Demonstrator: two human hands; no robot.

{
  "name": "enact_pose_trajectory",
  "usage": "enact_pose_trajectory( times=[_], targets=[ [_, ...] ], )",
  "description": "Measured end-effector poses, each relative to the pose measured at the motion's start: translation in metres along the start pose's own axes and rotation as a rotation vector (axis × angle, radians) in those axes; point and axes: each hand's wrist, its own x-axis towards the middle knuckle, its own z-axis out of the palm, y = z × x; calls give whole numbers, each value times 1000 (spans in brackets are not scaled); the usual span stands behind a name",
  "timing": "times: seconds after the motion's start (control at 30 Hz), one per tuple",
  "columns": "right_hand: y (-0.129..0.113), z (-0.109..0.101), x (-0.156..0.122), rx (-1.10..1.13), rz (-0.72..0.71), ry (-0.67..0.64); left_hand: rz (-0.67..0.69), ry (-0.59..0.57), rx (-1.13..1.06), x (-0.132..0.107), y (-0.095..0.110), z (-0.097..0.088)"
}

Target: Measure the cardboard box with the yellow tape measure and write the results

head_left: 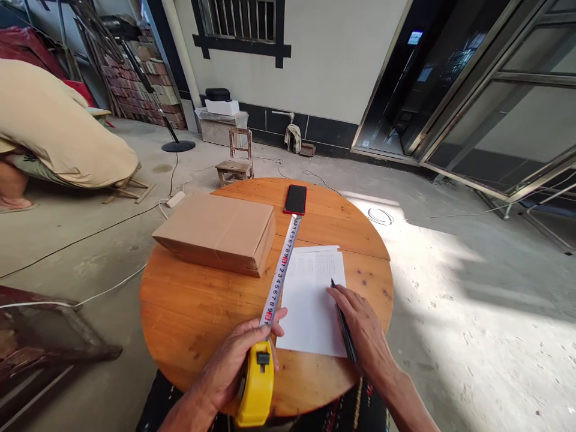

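In my left hand (238, 348) is a yellow tape measure (257, 390), its white blade (281, 267) drawn out across the table. The blade's far end reaches the near edge of a black phone with a red rim (296, 199). My right hand (360, 318) grips a black pen (344, 327), tip pointing away, and rests on the right side of white paper sheets (310, 312). Faint rows of print or writing show on the upper part of the paper. A closed brown cardboard box (220, 228) lies to the left of the blade.
Everything stands on a round wooden table (180, 336). Beyond it are a small wooden chair (236, 162), a fan-like stand's round base (178, 146) and cables on the floor. A crouching person (58, 126) is at the left. A glass door (508, 114) stands at the right.
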Motion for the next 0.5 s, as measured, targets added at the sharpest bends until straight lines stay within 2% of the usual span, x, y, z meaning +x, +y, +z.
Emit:
enact_pose_trajectory(
  times=[0.17,0.27,0.37,0.5],
  targets=[
    [18,2,62,-226,-131,-79,-8,-18,-2,4,-1,-3],
    [27,6,77,-265,-219,-129,0,-23,-26,4,-2,-4],
    [27,10,58,-208,-163,-37,-13,-25,-51,4,-2,-5],
    [5,16,-3,-29,-41,121,-32,-17,-58,3,-2,-5]
  ],
)
